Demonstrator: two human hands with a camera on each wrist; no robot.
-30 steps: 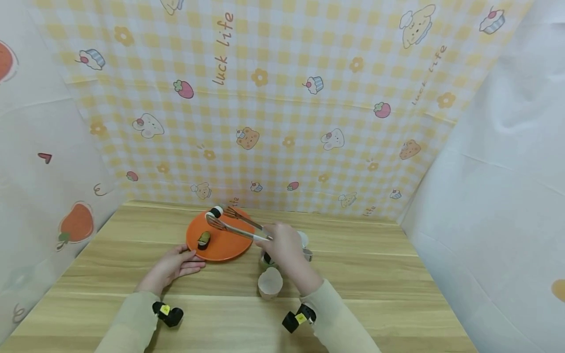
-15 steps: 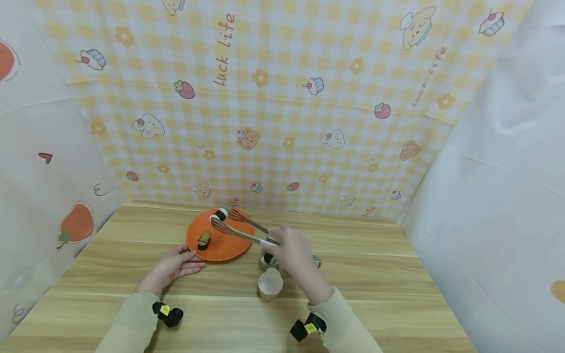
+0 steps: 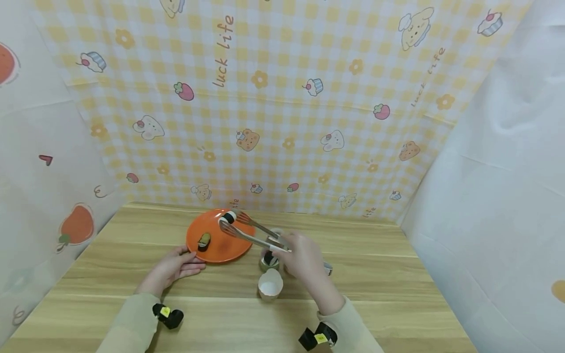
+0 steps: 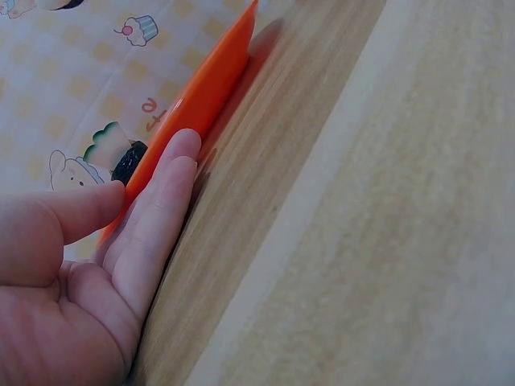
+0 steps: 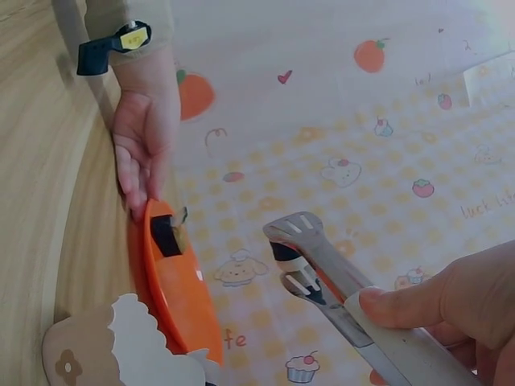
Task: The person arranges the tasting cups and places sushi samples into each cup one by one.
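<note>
My left hand (image 3: 174,268) pinches the near left rim of an orange plate (image 3: 227,245), thumb on top and fingers underneath. On that plate sits a sushi piece (image 3: 204,241) with a dark wrap and a yellow-green top. My right hand (image 3: 304,257) grips metal tongs (image 3: 258,239) with pale grips. Between the tong tips is a white-and-black sushi roll (image 3: 229,216), held over the plate's far part; the right wrist view shows the roll (image 5: 287,256) raised above the plate.
A small scalloped-rim cup (image 3: 270,285) stands right of the plate. Behind it, another cup (image 3: 269,263) holds something dark. Part of a further pale cup (image 3: 276,232) shows behind the tongs. A checked cloth (image 3: 282,113) rises behind the wooden table (image 3: 375,294).
My right hand has moved right and a little nearer, carrying the tongs and sushi roll across the plate. More of the cup behind the front one now shows. The left hand stays on the rim.
</note>
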